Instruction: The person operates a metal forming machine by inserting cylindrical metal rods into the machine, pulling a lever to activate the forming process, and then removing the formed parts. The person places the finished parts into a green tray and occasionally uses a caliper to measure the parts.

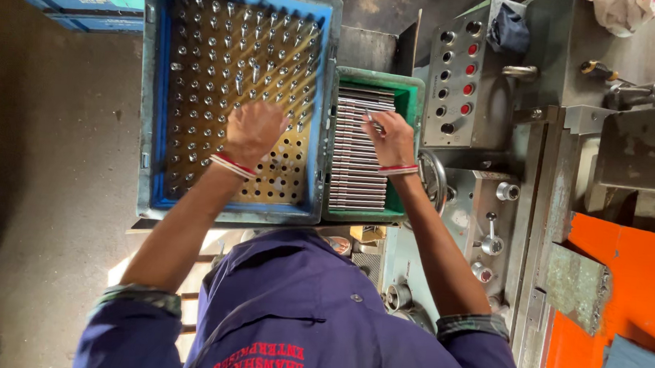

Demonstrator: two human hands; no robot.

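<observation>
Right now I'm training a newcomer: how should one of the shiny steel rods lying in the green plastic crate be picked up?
Pinch a shiny steel rod near its end, from above: the rods lie flat, packed side by side, exposing only their tops inside the green plastic crate.

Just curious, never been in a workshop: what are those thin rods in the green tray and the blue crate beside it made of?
The rods look like bare polished metal, probably steel: silvery with bright glints. The green tray and blue crate look like moulded plastic, judging by solid colour and scuffed, grimy rims.
</observation>
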